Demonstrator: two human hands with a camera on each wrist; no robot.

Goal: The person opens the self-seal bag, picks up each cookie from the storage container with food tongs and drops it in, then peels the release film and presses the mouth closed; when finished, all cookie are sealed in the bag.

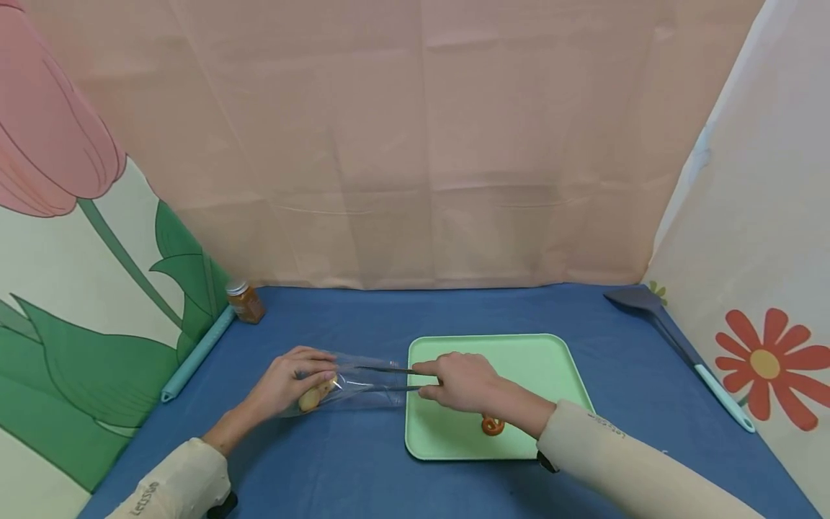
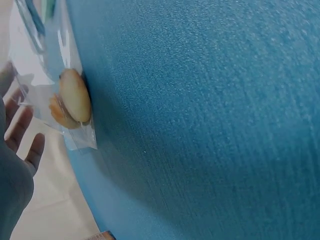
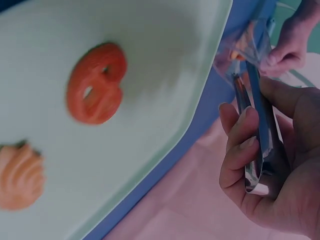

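My left hand (image 1: 285, 378) grips a clear plastic bag (image 1: 382, 402) left of the green tray (image 1: 519, 353). Inside the bag's closed end lie bread pieces (image 2: 75, 95), pale and golden brown. My right hand (image 1: 470, 382) holds metal tongs (image 3: 267, 125) above the tray's left part. The tongs' two arms reach leftward into the bag and stand apart; their tips are hard to make out near the bread. A brown pretzel (image 3: 97, 82) lies on the tray below my right forearm. Beside it in the right wrist view is a ridged, swirled pastry (image 3: 20, 177), hidden in the head view.
A small jar (image 1: 246, 303) with a brown filling stands at the back left, by a rolled light-blue tube (image 1: 197, 357). Along the right edge lies a dark spatula (image 1: 674, 339) with a pale blue handle. Walls border the blue tabletop (image 1: 337, 468) at the back and sides.
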